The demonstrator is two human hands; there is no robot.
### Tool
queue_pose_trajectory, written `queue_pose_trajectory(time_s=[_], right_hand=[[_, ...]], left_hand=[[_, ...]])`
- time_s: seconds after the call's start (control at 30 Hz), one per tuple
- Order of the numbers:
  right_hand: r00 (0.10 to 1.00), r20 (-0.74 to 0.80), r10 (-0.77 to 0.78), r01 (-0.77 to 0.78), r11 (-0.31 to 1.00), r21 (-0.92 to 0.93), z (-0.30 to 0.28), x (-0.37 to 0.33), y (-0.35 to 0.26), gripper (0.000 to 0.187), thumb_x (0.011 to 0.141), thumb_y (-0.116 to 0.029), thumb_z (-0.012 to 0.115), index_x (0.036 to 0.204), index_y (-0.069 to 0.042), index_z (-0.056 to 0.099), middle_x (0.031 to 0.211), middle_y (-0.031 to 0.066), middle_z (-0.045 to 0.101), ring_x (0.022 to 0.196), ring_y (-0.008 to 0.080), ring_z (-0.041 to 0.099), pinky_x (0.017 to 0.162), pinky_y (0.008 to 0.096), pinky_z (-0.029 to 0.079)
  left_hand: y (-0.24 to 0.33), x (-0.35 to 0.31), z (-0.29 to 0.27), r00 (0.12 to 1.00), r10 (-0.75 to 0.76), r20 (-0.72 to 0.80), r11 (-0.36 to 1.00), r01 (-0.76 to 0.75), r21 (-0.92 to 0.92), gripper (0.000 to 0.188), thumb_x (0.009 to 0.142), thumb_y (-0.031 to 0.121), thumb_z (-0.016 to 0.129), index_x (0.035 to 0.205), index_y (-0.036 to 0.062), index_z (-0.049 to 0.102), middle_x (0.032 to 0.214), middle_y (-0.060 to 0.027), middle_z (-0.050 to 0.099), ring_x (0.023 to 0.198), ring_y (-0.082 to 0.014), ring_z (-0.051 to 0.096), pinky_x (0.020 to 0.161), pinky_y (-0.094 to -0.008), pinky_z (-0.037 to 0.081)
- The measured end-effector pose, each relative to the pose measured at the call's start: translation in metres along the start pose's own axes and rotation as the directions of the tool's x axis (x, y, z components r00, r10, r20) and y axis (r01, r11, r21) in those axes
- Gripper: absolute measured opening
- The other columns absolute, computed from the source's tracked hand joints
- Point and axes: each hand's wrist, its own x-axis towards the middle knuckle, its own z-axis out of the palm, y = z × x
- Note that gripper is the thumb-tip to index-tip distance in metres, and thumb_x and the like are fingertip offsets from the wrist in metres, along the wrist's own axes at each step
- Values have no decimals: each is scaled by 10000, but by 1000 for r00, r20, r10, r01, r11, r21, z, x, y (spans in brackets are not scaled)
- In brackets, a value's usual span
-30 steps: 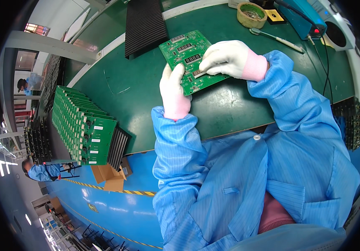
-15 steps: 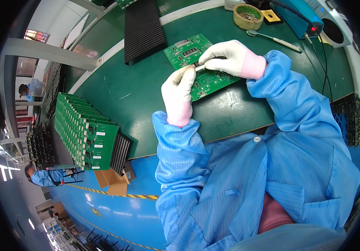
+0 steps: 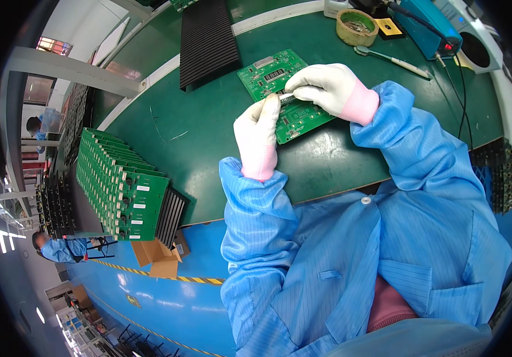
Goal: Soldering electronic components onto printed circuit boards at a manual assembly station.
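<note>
bright even light | sheen on green tabletop (image 3: 208,137) | glare on blue floor (image 3: 172,294) | edges bowed, rim black

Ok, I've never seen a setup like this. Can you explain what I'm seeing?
No machine here: a person's left hand and right hand, in white gloves, seen from a head-worn fisheye camera looking down, which bends straight edges. The right hand pinches a small pale part over a green circuit board; the left hand is against it, perhaps gripping too. On the green table are a black ridged rack, a brush-like tool and a round tub. More boards stand in a row at left.
</note>
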Motion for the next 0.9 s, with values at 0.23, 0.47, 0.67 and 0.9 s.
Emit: queue_pose_trajectory(time_s=[0.23,0.47,0.67,0.9], right_hand=[[991,69,111,-116,990,79,-3,0,-4,177,807,-89,675,968,-21,703,867,67,711,659,188,625,620,274,497],[987,102,124,-128,991,38,-3,-1,-6,183,813,-109,681,970,-17,706,878,78,713,672,192,638,624,270,502],[1000,18,22,-20,993,-113,8,-6,-2,166,798,-118,695,943,-38,712,858,61,708,676,198,644,619,275,502],[993,-62,-101,81,961,-265,18,-10,0,151,765,-133,713,907,-81,709,836,25,700,685,201,646,612,285,500]], left_hand=[[-5,2,-2,1000,-14,-5,1000,14,-19,337,894,211,664,1009,-106,673,818,-90,673,709,-94,545,659,-205,459],[-7,0,0,1000,12,-21,1000,-12,-14,335,883,204,675,1006,-108,673,830,-99,682,715,-97,558,665,-204,464],[-7,1,0,999,1,-32,1000,-1,14,332,869,198,691,996,-108,676,831,-106,686,718,-99,566,671,-204,468],[-9,2,0,999,-4,-50,1000,4,1,331,863,198,700,983,-109,678,809,-103,684,693,-95,563,648,-203,469]])
